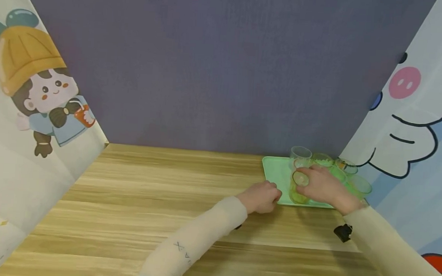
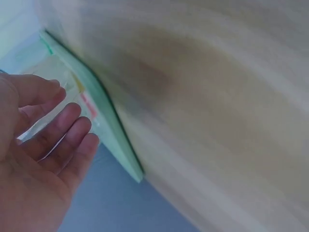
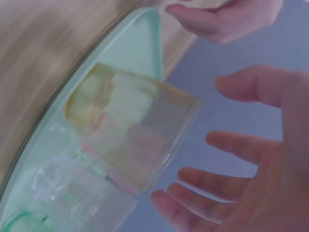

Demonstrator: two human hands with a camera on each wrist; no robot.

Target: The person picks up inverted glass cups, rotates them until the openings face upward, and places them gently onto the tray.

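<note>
Spread right hand (image 3: 270,159) at yellow-rimmed glass (image 3: 130,140), not gripping | left hand (image 1: 261,197) relaxed, 9 o'clock of green tray (image 1: 275,174)

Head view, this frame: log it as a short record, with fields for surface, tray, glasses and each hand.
surface: wooden table
tray: green tray, far right on the table
glasses: several clear glasses on the tray; the front glass is yellow-tinted
right hand: fingers spread around the front glass; firm contact cannot be told
left hand: at the tray's near-left edge, holding nothing
backdrop: purple wall, cartoon curtains both sides
</note>
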